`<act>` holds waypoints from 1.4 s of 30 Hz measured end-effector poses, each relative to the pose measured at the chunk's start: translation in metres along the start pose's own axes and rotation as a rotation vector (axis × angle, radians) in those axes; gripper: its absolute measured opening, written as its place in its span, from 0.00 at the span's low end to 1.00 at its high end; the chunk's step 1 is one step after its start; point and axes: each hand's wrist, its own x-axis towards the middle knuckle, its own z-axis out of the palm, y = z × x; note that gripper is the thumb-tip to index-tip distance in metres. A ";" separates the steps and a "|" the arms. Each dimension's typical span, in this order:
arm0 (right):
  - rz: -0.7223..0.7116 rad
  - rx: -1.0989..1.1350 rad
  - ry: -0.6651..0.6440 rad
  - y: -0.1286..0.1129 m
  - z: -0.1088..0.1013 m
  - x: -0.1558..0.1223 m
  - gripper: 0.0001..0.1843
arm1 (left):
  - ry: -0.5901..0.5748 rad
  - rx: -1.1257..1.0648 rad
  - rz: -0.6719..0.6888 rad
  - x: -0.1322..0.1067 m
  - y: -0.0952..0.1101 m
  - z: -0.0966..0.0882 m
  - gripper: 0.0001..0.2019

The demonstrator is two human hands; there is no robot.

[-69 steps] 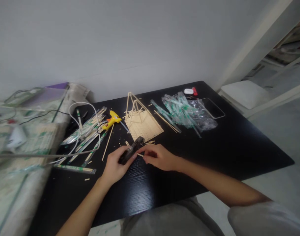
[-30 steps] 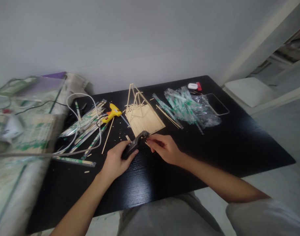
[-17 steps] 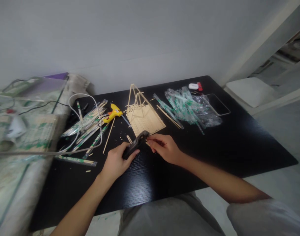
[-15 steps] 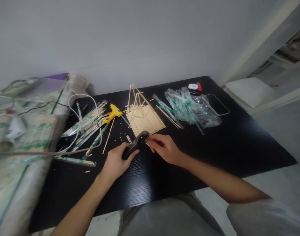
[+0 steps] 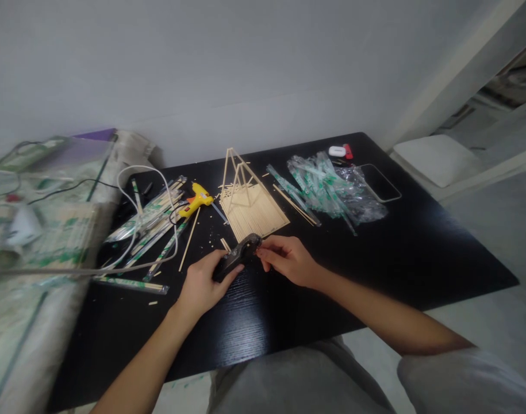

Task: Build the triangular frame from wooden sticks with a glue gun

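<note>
Centrally placed: one black hand tool (image 5: 234, 257), above the near half of the black table (image 5: 340, 299). Long axis: about eight to two o'clock, twelve being straight away from you, head at the two o'clock end.

Your left hand (image 5: 202, 282): the nearer one, wrapped around the tool's eight o'clock end, thumb along its near side. The tool lies at two o'clock from that palm.

Your right hand (image 5: 288, 261): at three o'clock from the tool, thumb and fingertips drawn together just beside its head; the tool thus lies at nine o'clock from it. You cannot tell here whether those fingertips pinch anything, or whether they touch the head.

Further items, by bearing from the tool:
- One o'clock, near: mat of pale sticks (image 5: 260, 214), with an upright stick frame (image 5: 241, 167) over its far part.
- Eleven o'clock: yellow glue gun (image 5: 198, 198), on its side.
- Ten o'clock: heap of wrapped sticks (image 5: 153, 213), white cable (image 5: 176, 238) looping past it.
- Between one and two o'clock: crumpled green-printed wrappers (image 5: 318, 178).
- Two o'clock, farther: phone (image 5: 381, 183), partly under clear plastic.
</note>
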 end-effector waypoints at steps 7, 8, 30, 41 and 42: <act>0.027 0.133 -0.076 -0.002 -0.001 -0.002 0.16 | 0.003 0.011 0.069 -0.001 -0.001 -0.003 0.12; 0.032 0.147 -0.081 -0.002 -0.001 -0.002 0.16 | 0.003 0.008 0.073 -0.001 0.000 -0.003 0.12; 0.110 0.241 -0.216 -0.003 -0.005 0.001 0.17 | -0.016 -0.041 0.115 -0.001 -0.001 -0.003 0.12; 0.159 0.274 -0.218 0.000 -0.004 0.002 0.18 | -0.007 0.002 0.084 -0.002 0.004 -0.004 0.07; 0.159 0.273 -0.216 0.001 -0.004 0.002 0.18 | -0.005 0.005 0.081 -0.003 0.004 -0.003 0.07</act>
